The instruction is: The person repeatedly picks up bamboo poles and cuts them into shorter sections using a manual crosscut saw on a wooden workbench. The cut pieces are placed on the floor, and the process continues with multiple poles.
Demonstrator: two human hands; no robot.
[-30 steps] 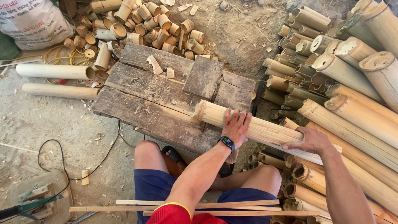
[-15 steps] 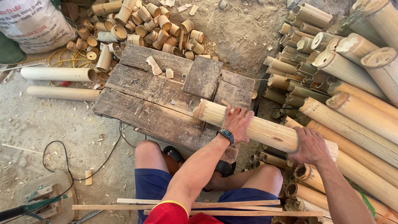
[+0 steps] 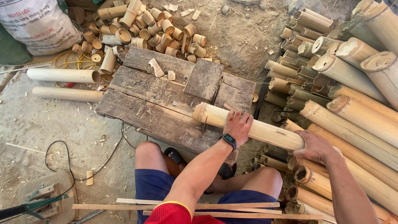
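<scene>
Knees and blue shorts (image 3: 157,186) fill the near edge of the view, with thin wooden slats (image 3: 178,206) lying across the lap. Just beyond, the left hand (image 3: 238,126) lies palm-down on a pale bamboo pole (image 3: 253,126), its fingers spread slightly and curled over the top of the pole; a dark watch (image 3: 229,140) sits on that wrist. The right hand (image 3: 313,146) wraps the same pole further toward the right, fingers closed around it, though their tips are hidden on the far side. The pole lies at a slant, its cut end (image 3: 201,113) resting on the right part of a weathered wooden platform (image 3: 157,95), near its front edge, while the rest runs off the right edge toward the stack.

Judging from this grip, keeping the pole steady calls for firm downward pressure from the left hand while the right guides the length, so the round stem does not roll on the boards.

A darker square block (image 3: 203,79) sits on the platform near its far right corner, and two small offcuts (image 3: 157,68) lie by the far edge. Past the far edge a heap of short bamboo rings (image 3: 145,25) covers the dirt. Long bamboo poles (image 3: 356,87) are stacked at the right, two more poles (image 3: 62,75) lie left of the platform, and a white sack (image 3: 37,23) stands at the far left.
</scene>
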